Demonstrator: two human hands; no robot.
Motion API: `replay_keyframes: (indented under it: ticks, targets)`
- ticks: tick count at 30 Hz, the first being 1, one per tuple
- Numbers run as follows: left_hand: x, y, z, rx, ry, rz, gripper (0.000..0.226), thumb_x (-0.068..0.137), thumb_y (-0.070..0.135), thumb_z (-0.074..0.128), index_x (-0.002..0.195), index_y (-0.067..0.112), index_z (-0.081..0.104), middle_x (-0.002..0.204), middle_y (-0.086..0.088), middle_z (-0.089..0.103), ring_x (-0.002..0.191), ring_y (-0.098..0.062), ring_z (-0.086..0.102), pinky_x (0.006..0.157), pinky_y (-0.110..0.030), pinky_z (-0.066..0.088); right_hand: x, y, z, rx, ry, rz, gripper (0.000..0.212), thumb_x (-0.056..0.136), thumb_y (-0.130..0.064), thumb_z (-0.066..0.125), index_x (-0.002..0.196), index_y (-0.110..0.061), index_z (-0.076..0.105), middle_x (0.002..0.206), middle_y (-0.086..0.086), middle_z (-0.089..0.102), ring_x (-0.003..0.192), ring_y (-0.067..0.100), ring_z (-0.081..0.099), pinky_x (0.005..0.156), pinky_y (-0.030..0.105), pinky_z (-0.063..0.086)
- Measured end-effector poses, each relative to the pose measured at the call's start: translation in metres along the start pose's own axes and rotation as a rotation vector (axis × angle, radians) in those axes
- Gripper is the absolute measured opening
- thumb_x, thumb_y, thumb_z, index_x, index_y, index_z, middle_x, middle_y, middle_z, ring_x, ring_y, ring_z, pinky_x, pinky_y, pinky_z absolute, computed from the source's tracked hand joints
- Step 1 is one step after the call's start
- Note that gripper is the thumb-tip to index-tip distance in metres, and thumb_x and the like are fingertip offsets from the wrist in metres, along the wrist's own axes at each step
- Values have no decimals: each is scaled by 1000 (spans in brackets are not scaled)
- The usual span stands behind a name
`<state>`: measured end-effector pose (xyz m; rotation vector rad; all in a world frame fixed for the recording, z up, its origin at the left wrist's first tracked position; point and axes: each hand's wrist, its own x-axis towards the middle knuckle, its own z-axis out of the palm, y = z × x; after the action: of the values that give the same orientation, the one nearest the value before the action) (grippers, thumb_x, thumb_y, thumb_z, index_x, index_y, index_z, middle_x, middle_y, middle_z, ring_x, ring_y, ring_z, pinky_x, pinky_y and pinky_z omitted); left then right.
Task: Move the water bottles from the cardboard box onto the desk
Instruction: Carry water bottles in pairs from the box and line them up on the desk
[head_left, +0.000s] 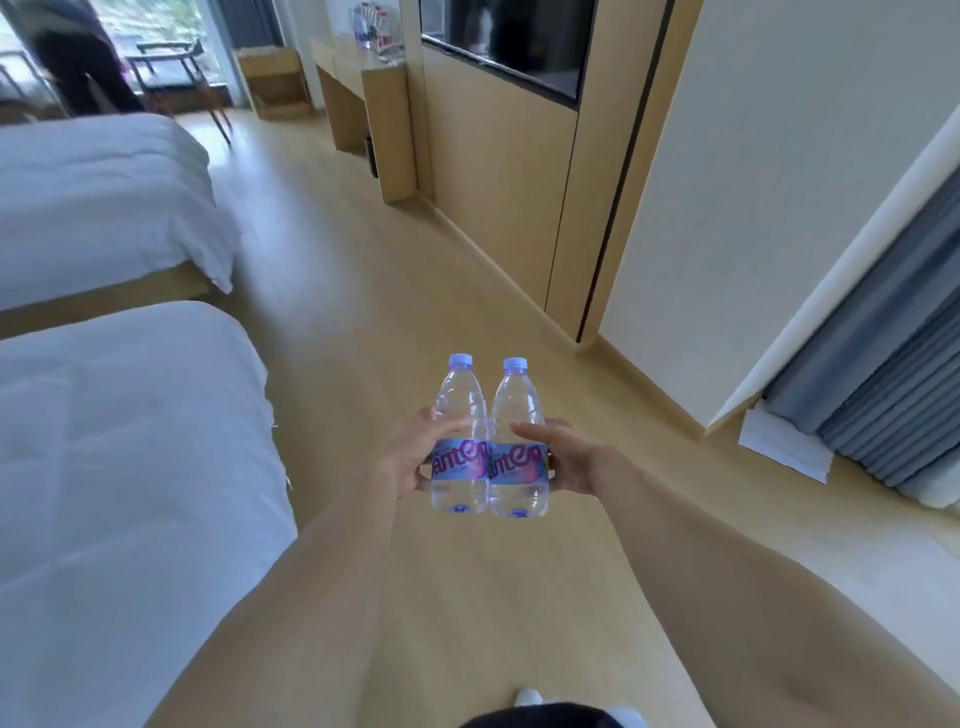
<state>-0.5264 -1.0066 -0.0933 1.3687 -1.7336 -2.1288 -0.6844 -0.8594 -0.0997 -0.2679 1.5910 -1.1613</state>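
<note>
Pale wood floor (363, 291) runs as an open lane from near to far, bounded on the left by the edges of two white beds (104, 415) and on the right by a wood-panelled wall (493, 182). Both hands are held out over this lane, pressing two upright water bottles (488, 441) side by side, touching: the left hand (410, 462) wraps the left bottle, the right hand (571, 457) wraps the right one. Far ahead on the right stands the desk (358, 67) with more bottles (374, 26) on top, a cardboard box (275, 83) just left of it.
</note>
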Motion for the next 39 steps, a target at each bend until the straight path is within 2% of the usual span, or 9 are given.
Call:
replay_keyframes:
  ticks: [3,5,9,15,21,25,30,35,39]
  targets:
    - [24,19,-6,-34,45,-5,43,79,37,80,116,23,64,101,-5,69,86,-23,69,81,-60,58,37,-27,-5,-34,-43,26,41,86,-32,76,120,-12,65,104,13,72,95,31,69,87,54,58]
    - [42,31,-14,-66,80,-8,46,76,36,81,116,19,64,98,-5,68,83,-23,67,81,-62,57,64,-44,-4,-46,-75,34,43,87,-32,76,123,-11,65,104,12,72,95,30,69,82,51,60]
    - [81,52,-40,-124,123,-35,57,60,40,84,110,19,67,92,-5,68,80,-23,67,83,-66,55,119,-77,5,-83,-144,53,45,87,-34,75,123,-11,66,104,11,72,96,29,69,81,50,60]
    - [171,88,-94,-146,115,-24,51,56,41,85,103,26,72,81,0,73,72,-21,71,80,-62,57,212,-134,28,-107,-151,42,42,87,-35,75,121,-12,66,107,12,72,103,32,68,94,58,54]
    - [258,149,-166,-127,81,-38,54,54,44,85,103,26,71,82,0,72,70,-19,70,73,-51,61,302,-210,67,-107,-137,56,35,88,-34,74,116,-15,66,107,13,73,103,33,69,93,58,54]
    - [311,191,-207,-111,86,-18,51,61,43,84,106,25,70,82,-1,73,71,-20,71,79,-57,58,352,-260,90,-78,-113,45,46,89,-34,74,127,-10,63,124,20,68,116,38,65,93,56,55]
    - [372,232,-246,-102,110,6,38,76,37,82,109,23,69,85,-3,70,70,-21,68,78,-51,57,414,-313,108,-71,-132,31,47,88,-34,74,128,-10,63,124,19,68,117,37,64,97,59,52]
    - [434,272,-281,-127,148,10,46,74,35,82,112,16,65,85,-4,69,72,-22,66,80,-53,57,490,-365,121,-112,-194,26,44,91,-34,71,128,-12,62,114,14,69,106,33,66,95,55,54]
    - [488,307,-312,-147,195,11,51,63,39,83,107,18,65,85,-4,70,73,-22,68,86,-58,54,564,-412,132,-108,-272,26,38,90,-32,71,123,-14,64,103,11,73,93,29,71,83,50,59]
